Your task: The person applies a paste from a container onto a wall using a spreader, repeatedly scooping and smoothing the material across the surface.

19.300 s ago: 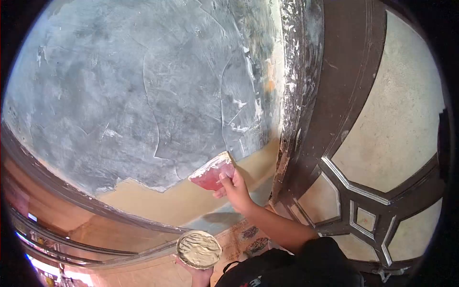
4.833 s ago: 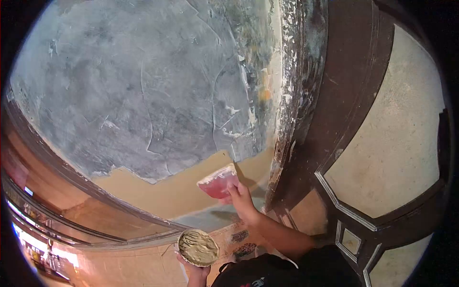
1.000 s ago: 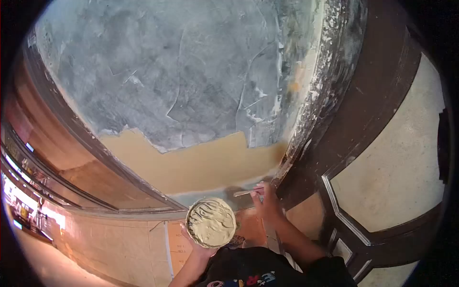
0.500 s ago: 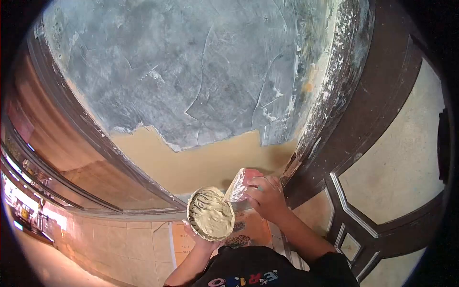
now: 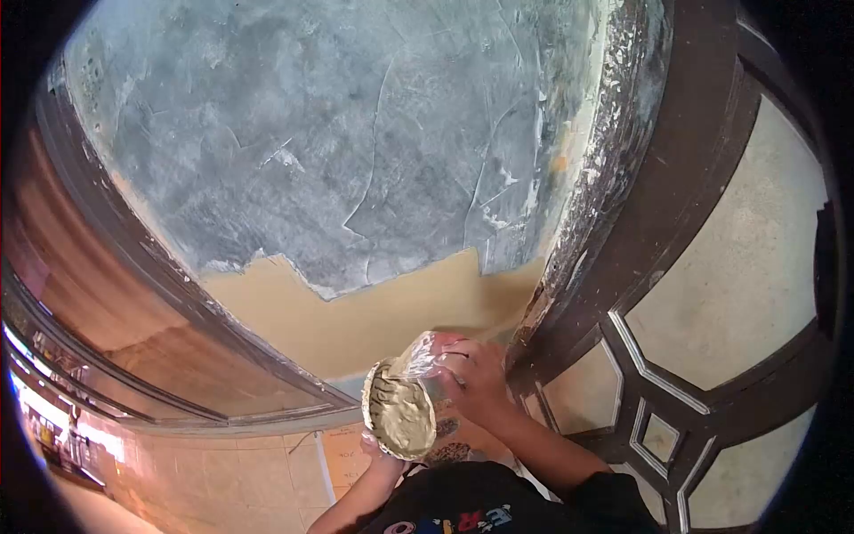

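My left hand (image 5: 381, 457) holds a bowl (image 5: 367, 411) from below, tilted to one side. Thick cream-coloured plaster (image 5: 409, 422) with ridges across its surface fills much of it. The fingers of my right hand (image 5: 480, 384) are closed around a pinkish plastering spreader (image 5: 416, 356) smeared with pale plaster. Its coated edge meets the upper rim of the bowl. Just beyond both hands stands the wall, with a grey-blue plastered part (image 5: 294, 151) above a bare beige strip (image 5: 391, 325).
Dark paint-flecked frame (image 5: 614, 133) borders the wall on the right, beside a panelled door (image 5: 721, 267). Another dark frame (image 5: 133, 209) runs down the left. Below lie floor tiles (image 5: 222, 463) and an orange printed sheet (image 5: 345, 454).
The bowl has tipped from nearly level and turned its opening rightwards. My right hand has brought the spreader left to the bowl's upper rim. The camera view has shifted slightly.
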A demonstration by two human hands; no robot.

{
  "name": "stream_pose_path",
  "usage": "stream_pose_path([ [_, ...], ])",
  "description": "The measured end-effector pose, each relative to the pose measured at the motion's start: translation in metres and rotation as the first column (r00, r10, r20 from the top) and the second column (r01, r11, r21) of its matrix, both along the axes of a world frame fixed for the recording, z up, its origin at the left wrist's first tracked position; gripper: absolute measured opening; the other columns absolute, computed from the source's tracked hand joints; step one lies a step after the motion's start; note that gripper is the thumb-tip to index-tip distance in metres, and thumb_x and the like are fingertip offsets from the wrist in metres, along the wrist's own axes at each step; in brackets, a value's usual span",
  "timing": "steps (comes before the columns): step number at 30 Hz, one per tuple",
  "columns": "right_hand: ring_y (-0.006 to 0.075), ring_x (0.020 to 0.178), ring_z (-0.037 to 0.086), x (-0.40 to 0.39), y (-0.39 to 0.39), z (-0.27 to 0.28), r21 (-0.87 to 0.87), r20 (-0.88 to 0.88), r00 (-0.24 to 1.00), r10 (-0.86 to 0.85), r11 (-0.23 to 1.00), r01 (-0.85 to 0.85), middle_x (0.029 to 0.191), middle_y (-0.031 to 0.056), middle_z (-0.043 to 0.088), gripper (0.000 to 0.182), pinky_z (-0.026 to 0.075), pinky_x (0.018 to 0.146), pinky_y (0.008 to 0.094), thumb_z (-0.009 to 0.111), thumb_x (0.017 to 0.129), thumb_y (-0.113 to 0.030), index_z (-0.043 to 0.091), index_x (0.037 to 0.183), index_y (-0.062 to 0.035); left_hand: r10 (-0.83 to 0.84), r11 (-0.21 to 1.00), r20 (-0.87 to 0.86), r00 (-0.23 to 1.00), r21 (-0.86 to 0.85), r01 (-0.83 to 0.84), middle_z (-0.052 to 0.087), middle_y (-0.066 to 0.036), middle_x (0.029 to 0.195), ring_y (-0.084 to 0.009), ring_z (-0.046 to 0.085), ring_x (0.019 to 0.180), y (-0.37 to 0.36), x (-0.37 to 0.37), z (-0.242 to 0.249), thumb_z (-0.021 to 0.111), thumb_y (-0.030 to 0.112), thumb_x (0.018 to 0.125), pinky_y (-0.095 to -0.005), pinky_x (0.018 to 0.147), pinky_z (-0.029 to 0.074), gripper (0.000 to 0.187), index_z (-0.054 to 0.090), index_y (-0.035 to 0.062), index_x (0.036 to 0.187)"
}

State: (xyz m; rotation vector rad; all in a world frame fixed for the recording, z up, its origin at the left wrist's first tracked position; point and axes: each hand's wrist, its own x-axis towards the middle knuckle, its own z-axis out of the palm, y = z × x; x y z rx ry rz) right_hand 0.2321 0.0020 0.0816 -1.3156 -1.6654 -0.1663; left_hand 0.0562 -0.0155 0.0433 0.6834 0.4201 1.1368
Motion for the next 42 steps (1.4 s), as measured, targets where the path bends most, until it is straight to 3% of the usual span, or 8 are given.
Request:
stream_pose_path([
  [6,0.0176,0.073,0.057,0.009,0.011,-0.019,-0.217,-0.529,0.848,-0.019,0.969,-0.113,0.089,0.006,0.057,0.024,0.045,0.063,0.0336,0.062,0.083,-0.02,0.052,0.103,-0.0104,0.029,0.981,0.0,1.0,-0.189,-0.029,0.038,-0.009,0.135,-0.0295,0.04,0.121,0.002,-0.014,0.009,0.034,0.083,0.067,-0.045,0.101,0.034,0.097,0.031,0.0148,0.135],
  [8,0.0116,0.065,0.057,0.021,0.021,-0.045,-0.187,-0.854,0.518,-0.043,0.955,-0.229,0.084,0.0039,0.056,0.027,0.045,0.052,0.0248,0.057,0.088,-0.019,0.044,0.109,-0.0086,0.006,0.989,0.006,1.0,-0.149,-0.005,0.038,-0.008,0.135,-0.0298,0.041,0.121,0.001,-0.022,0.009,0.026,0.081,0.072,-0.0455,0.101,0.034,0.091,0.032,0.0156,0.135],
  [11,0.0104,0.056,0.054,0.044,0.025,-0.08,-0.313,-0.948,0.17,-0.268,0.88,-0.357,0.081,0.0032,0.056,0.03,0.046,0.049,0.0232,0.051,0.092,-0.025,0.041,0.116,-0.0103,0.061,0.988,0.085,0.995,-0.15,-0.048,0.042,-0.007,0.132,-0.0282,0.042,0.119,0.004,-0.031,0.0,0.025,0.075,0.078,-0.0442,0.099,0.036,0.082,0.036,0.0152,0.133],
  [15,0.0119,0.052,0.055,0.048,0.035,-0.082,-0.27,-0.962,0.083,-0.259,0.873,-0.405,0.083,0.0036,0.057,0.033,0.048,0.047,0.0237,0.048,0.093,-0.032,0.042,0.117,-0.0107,0.106,0.977,0.078,0.991,-0.194,-0.09,0.043,-0.006,0.131,-0.0277,0.043,0.118,0.006,-0.04,-0.011,0.029,0.072,0.079,-0.044,0.098,0.037,0.078,0.037,0.0151,0.131],
  [21,0.0157,0.052,0.058,0.031,0.074,-0.011,-0.143,-0.99,0.068,-0.127,0.927,-0.346,0.09,0.0049,0.056,0.028,0.049,0.047,0.0256,0.048,0.092,-0.027,0.046,0.114,-0.0097,0.127,0.967,0.029,0.991,-0.227,-0.118,0.042,-0.007,0.131,-0.0282,0.043,0.118,0.007,-0.043,-0.009,0.034,0.072,0.078,-0.0449,0.098,0.037,0.077,0.035,0.0164,0.133],
  [29,0.016,0.051,0.058,0.032,0.093,-0.023,-0.07,-0.996,0.074,-0.045,0.922,-0.38,0.087,0.0075,0.054,0.033,0.048,0.043,0.0264,0.051,0.091,-0.029,0.042,0.11,-0.0024,0.185,0.936,0.043,0.982,-0.312,-0.162,0.043,-0.008,0.13,-0.0288,0.044,0.117,0.011,-0.052,-0.022,0.033,0.072,0.078,-0.0455,0.098,0.038,0.078,0.035,0.0163,0.133],
  [36,0.0159,0.054,0.058,0.031,0.071,-0.114,-0.286,-0.957,0.051,-0.287,0.889,-0.358,0.086,0.0078,0.054,0.035,0.05,0.045,0.0256,0.051,0.091,-0.03,0.043,0.111,-0.0022,0.128,0.946,0.018,0.992,-0.302,-0.116,0.042,-0.008,0.131,-0.0292,0.043,0.118,0.013,-0.05,-0.025,0.034,0.073,0.077,-0.0459,0.097,0.039,0.079,0.035,0.0159,0.132],
  [42,0.0155,0.053,0.058,0.027,0.075,-0.048,-0.143,-0.988,0.105,-0.114,0.93,-0.338,0.088,0.0061,0.052,0.036,0.05,0.046,0.0261,0.048,0.093,-0.028,0.04,0.12,-0.0063,0.1,0.952,-0.009,0.995,-0.29,-0.098,0.041,-0.009,0.132,-0.0297,0.043,0.118,0.018,-0.04,-0.021,0.033,0.074,0.076,-0.0461,0.098,0.037,0.082,0.034,0.015,0.133],
])
